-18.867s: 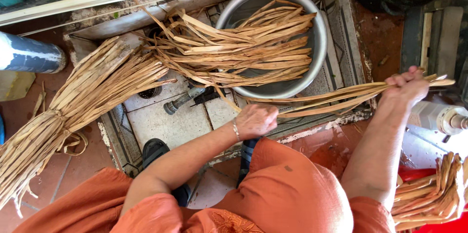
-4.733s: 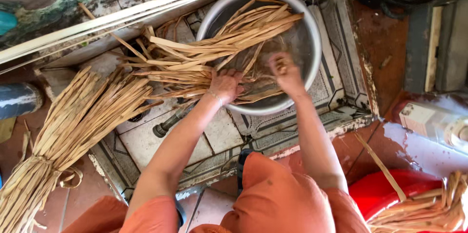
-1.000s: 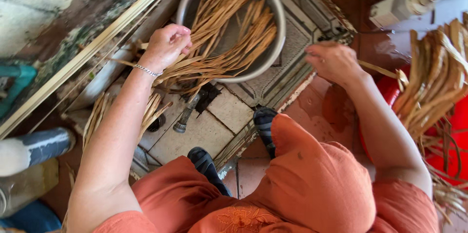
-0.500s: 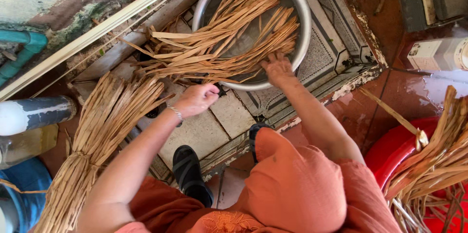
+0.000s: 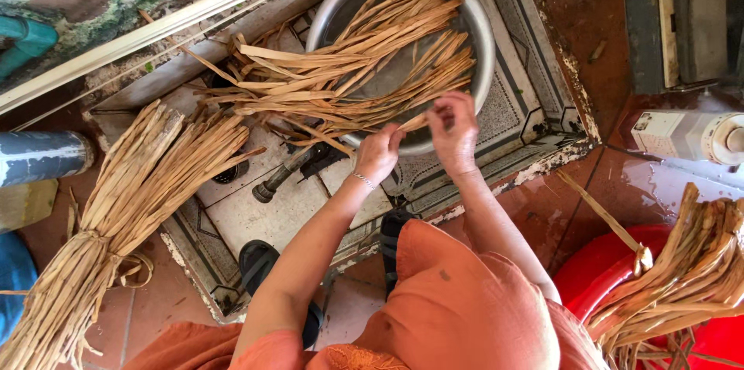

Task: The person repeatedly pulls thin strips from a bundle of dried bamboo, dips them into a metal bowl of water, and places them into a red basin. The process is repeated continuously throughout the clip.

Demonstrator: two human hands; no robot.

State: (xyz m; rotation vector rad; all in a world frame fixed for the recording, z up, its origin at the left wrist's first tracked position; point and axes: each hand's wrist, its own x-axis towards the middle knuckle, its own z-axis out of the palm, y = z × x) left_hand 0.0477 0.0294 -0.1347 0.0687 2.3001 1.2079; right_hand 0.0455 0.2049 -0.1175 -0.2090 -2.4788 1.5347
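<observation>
tan, flat dried strips [image 5: 372, 68] spill from the metal basin [image 5: 484, 37]; left hand [image 5: 378, 154] and right hand [image 5: 453, 131] pinch them.

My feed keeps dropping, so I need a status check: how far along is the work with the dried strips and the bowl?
Done: many flat dried strips already lie across the metal bowl. In hand: the left hand and right hand meet at the bowl's near rim, pinching strip ends. Left: a big tied bundle lies on the floor, and another bundle rests on the red tub.
</observation>
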